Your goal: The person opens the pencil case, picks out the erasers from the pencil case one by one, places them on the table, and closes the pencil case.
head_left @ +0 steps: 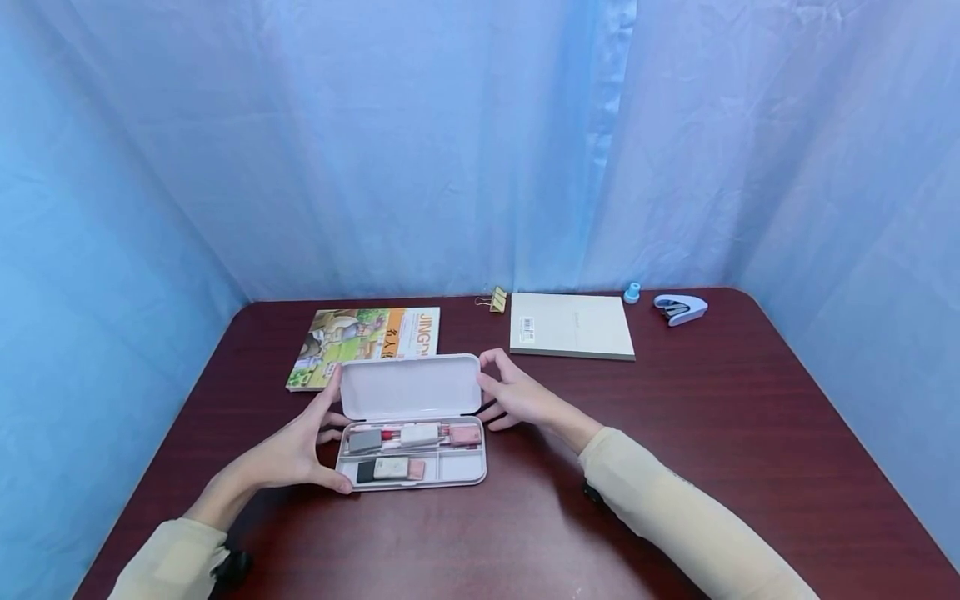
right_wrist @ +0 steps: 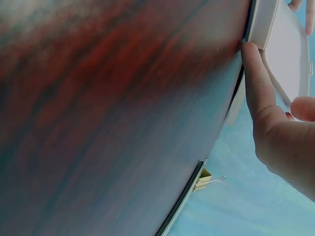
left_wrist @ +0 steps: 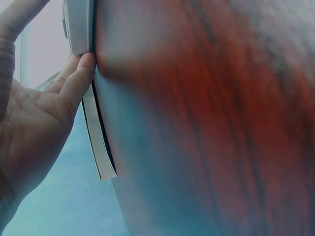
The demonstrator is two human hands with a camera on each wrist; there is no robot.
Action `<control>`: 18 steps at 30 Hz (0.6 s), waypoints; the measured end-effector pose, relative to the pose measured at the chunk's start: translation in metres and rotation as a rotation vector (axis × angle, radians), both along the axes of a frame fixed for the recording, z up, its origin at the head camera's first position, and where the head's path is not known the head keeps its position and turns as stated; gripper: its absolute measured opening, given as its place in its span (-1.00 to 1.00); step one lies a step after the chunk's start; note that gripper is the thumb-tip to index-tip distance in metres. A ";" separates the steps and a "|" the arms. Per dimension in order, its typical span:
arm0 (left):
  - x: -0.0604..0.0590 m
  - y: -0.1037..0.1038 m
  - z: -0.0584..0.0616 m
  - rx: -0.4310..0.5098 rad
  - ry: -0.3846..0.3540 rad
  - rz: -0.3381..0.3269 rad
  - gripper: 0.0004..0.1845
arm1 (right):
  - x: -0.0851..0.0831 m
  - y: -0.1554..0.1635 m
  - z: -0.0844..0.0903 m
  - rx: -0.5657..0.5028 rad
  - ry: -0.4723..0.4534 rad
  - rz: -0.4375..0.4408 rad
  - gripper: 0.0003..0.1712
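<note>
A white pencil case (head_left: 461, 468) lies on the table with its lid (head_left: 410, 387) raised. Its rear compartment holds grey, white and pink eraser-like blocks and slim red and pale items, partly covered. A black, white and pink block (head_left: 391, 469) lies in the front compartment. My left hand (head_left: 296, 446) spans the case's left end, thumb at the front corner and index finger along the lid. My right hand (head_left: 525, 400) holds the right side, thumb and index finger at the lid's edge, lower fingers against the base corner, as the right wrist view shows.
Behind the case lies a colourful book (head_left: 341, 337), partly hidden by the lid. Along the back stand a yellow binder clip (head_left: 497, 300), a cream book (head_left: 573, 325), a small blue cap-like item (head_left: 632, 292) and a pale blue stapler (head_left: 681, 309). Blue curtains surround the table.
</note>
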State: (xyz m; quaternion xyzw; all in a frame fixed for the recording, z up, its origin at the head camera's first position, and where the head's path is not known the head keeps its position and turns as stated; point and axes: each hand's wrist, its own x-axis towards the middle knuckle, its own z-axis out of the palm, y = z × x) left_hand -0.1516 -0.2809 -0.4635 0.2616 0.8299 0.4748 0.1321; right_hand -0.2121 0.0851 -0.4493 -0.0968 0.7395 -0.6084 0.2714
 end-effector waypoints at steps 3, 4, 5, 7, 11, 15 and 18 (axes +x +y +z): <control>0.000 -0.001 0.000 -0.003 -0.003 0.002 0.61 | 0.000 0.000 -0.001 -0.004 -0.009 -0.007 -0.81; -0.001 -0.001 -0.001 -0.004 -0.004 0.003 0.61 | 0.000 -0.001 -0.002 -0.005 -0.013 -0.008 -0.81; -0.001 -0.001 -0.001 -0.003 -0.006 0.006 0.61 | 0.000 0.000 -0.002 -0.005 -0.015 -0.009 -0.80; -0.001 -0.002 -0.001 -0.006 -0.008 0.011 0.62 | 0.001 0.001 -0.002 0.007 -0.011 -0.018 -0.75; -0.002 -0.001 0.000 -0.005 -0.012 0.018 0.61 | 0.004 0.008 0.003 0.073 0.095 -0.038 -0.57; -0.003 0.000 0.000 -0.028 -0.017 0.030 0.60 | 0.009 0.018 0.013 0.142 0.311 0.006 -0.49; -0.003 0.000 0.000 -0.048 -0.022 0.044 0.59 | 0.015 0.023 0.021 0.181 0.497 0.096 -0.56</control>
